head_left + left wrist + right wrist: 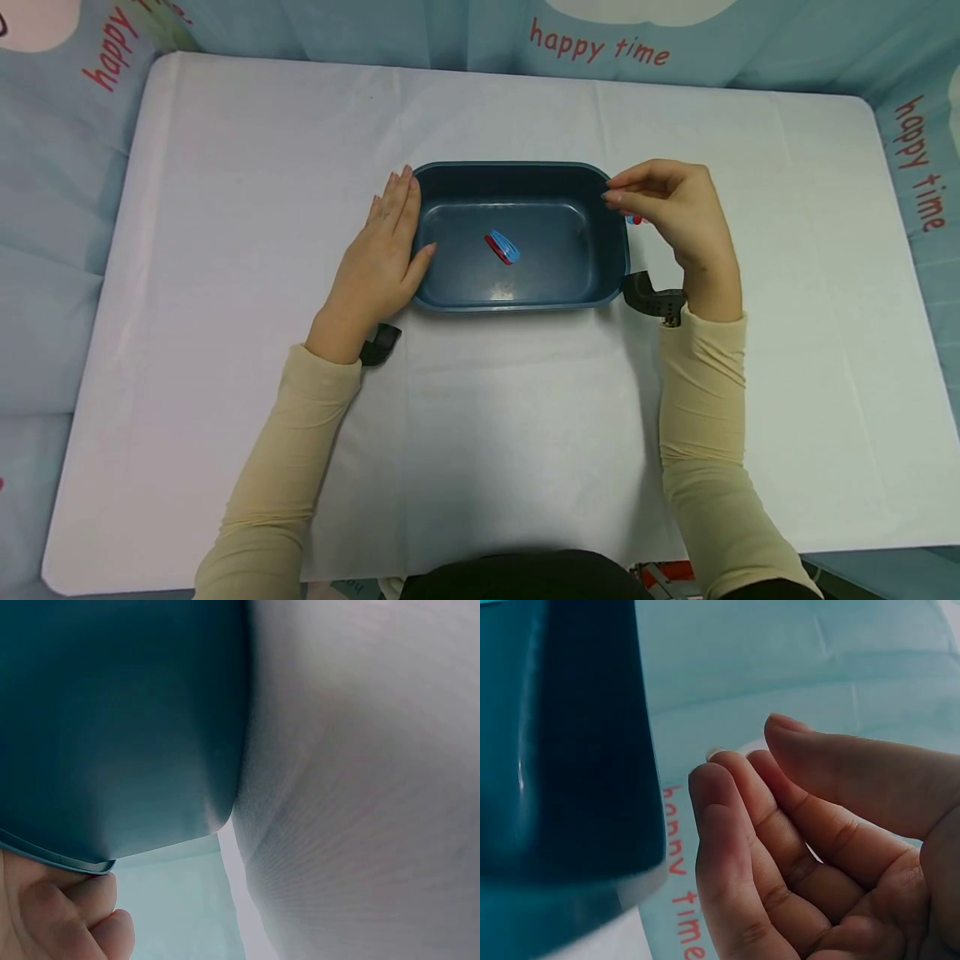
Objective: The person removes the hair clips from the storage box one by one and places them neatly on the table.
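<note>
A dark blue rectangular basin [525,307] stands on the table. Inside on its floor lie a blue snap hair clip [505,244] and a red hair clip [495,250], side by side. My left hand [380,258] rests along the basin's left rim, fingers extended and thumb over the edge. At the right rim hovers my right hand [675,204]. In the right wrist view its thumb [840,761] stands apart from the loosely bent fingers [727,855], with nothing visible between. A small red and blue item [636,219] shows partly beneath that hand, outside the basin.
The basin stands on a table [225,208] covered in white cloth. Light blue curtains [390,37] with red lettering surround its far and side edges. Black wrist mounts [652,297] sit at both wrists, the right one close to the basin's corner.
</note>
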`<state>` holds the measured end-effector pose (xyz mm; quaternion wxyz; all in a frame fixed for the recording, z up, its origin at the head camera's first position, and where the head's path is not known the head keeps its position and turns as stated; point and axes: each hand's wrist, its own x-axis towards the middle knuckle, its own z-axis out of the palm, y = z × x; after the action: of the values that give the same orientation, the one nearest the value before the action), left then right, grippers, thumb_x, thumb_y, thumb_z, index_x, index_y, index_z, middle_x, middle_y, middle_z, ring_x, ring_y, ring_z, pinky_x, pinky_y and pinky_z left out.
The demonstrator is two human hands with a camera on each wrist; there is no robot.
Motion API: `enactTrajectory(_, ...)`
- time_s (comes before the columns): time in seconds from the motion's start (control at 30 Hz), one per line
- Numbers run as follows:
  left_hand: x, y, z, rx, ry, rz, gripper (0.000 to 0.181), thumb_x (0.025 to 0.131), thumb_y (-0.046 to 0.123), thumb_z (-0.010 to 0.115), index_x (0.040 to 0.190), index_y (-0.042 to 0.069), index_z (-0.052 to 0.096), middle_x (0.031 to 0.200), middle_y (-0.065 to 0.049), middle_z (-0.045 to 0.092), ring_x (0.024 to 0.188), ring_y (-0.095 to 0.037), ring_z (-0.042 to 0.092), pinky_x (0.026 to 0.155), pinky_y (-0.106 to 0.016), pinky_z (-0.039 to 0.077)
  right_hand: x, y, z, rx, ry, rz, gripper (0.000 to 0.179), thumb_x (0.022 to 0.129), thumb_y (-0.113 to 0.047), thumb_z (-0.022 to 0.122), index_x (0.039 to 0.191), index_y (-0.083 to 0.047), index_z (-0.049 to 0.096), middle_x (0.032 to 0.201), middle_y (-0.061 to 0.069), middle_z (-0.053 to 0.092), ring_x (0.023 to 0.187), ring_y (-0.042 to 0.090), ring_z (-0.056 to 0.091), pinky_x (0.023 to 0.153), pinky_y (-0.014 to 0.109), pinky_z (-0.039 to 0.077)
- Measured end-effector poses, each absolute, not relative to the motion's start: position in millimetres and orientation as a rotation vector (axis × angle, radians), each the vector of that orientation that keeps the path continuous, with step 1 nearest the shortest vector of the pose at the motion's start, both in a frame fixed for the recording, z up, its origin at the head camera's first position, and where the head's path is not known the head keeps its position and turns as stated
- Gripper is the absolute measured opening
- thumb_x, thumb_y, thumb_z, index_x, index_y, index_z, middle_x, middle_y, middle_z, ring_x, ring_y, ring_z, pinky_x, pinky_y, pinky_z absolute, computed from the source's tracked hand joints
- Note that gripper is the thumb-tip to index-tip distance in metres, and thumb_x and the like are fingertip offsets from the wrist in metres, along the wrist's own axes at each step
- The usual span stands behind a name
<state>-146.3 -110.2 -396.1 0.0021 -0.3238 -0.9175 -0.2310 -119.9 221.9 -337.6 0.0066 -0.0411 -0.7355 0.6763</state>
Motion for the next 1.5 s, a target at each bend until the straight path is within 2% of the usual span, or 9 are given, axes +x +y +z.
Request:
enactTrajectory(0.23,-144,-112,-398,-1.010,-2.878,-0.737,0.067,0.100,0.026,0.042,0.147,-0.008,0.010,0.156,-0.018,0.005,0.144,-0.026,0.002,0.114,-0.040,0.007,-123,214,-337,-0.159,-2.483,1.969,0.009,0.080,-0.001,0.073,0.089,0.001,0.073,0.079,-0.002,0.070,0.071,0.011,0.066,0.055,0.021,0.042)
enactTrajectory(0.37,-144,-112,-398,-1.014,-2.876,-0.735,0.067,0.100,0.026,0.042,0.147,-0.008,0.011,0.156,-0.018,0.005,0.144,-0.025,0.001,0.114,-0.040,0.007,-128,205,-336,-0.146,-2.556,1.920,0.012,0.081,-0.005,0.073,0.092,0.001,0.072,0.085,0.001,0.069,0.076,0.012,0.066,0.066,0.019,0.048)
enactTrajectory(0.47,-143,-110,-398,-1.022,-2.870,-0.739,0.067,0.100,0.026,0.043,0.147,-0.008,0.011,0.156,-0.018,0.005,0.144,-0.026,0.002,0.114,-0.040,0.007,-133,197,-337,-0.104,-2.591,1.923,0.014,0.082,-0.003,0.072,0.093,0.005,0.070,0.085,0.002,0.069,0.077,0.017,0.066,0.075,0.022,0.050)
enactTrajectory(0.63,-143,-108,-398,-1.032,-2.863,-0.744,0.067,0.099,0.027,0.043,0.147,-0.009,0.012,0.156,-0.019,0.006,0.144,-0.027,0.004,0.114,-0.041,0.008,-146,183,-340,0.000,-2.681,1.850,0.015,0.082,-0.001,0.071,0.094,0.008,0.068,0.077,0.000,0.068,0.075,0.021,0.065,0.071,0.022,0.050)
enactTrajectory(0.77,-143,-106,-398,-1.037,-2.869,-0.743,0.067,0.100,0.027,0.043,0.147,-0.008,0.011,0.156,-0.019,0.005,0.144,-0.026,0.002,0.114,-0.040,0.007,-156,173,-346,0.070,-2.736,1.865,0.015,0.084,0.000,0.069,0.094,0.010,0.067,0.079,0.005,0.068,0.076,0.023,0.065,0.070,0.022,0.052)
enactTrajectory(1.1,-144,-107,-395,-1.039,-2.884,-0.721,0.068,0.100,0.028,0.042,0.147,-0.008,0.009,0.156,-0.018,0.003,0.144,-0.024,-0.001,0.114,-0.039,0.006,-172,166,-360,0.163,-2.909,1.850,0.012,0.087,0.002,0.063,0.095,0.011,0.066,0.079,0.004,0.068,0.073,0.013,0.063,0.068,0.024,0.051)
enactTrajectory(1.3,-145,-110,-395,-1.022,-2.874,-0.724,0.067,0.100,0.027,0.042,0.147,-0.008,0.010,0.156,-0.018,0.004,0.144,-0.024,0.000,0.114,-0.039,0.006,-177,159,-364,0.233,-3.110,1.722,0.011,0.089,-0.001,0.062,0.093,0.007,0.067,0.083,0.009,0.068,0.072,0.016,0.061,0.068,0.024,0.050)
enactTrajectory(1.5,-146,-111,-395,-1.009,-2.879,-0.721,0.068,0.100,0.027,0.043,0.147,-0.008,0.010,0.156,-0.018,0.004,0.144,-0.023,-0.001,0.114,-0.039,0.006,-182,155,-369,0.308,-3.279,1.668,0.010,0.086,-0.001,0.064,0.093,0.005,0.067,0.081,0.008,0.069,0.074,0.016,0.062,0.067,0.024,0.050)
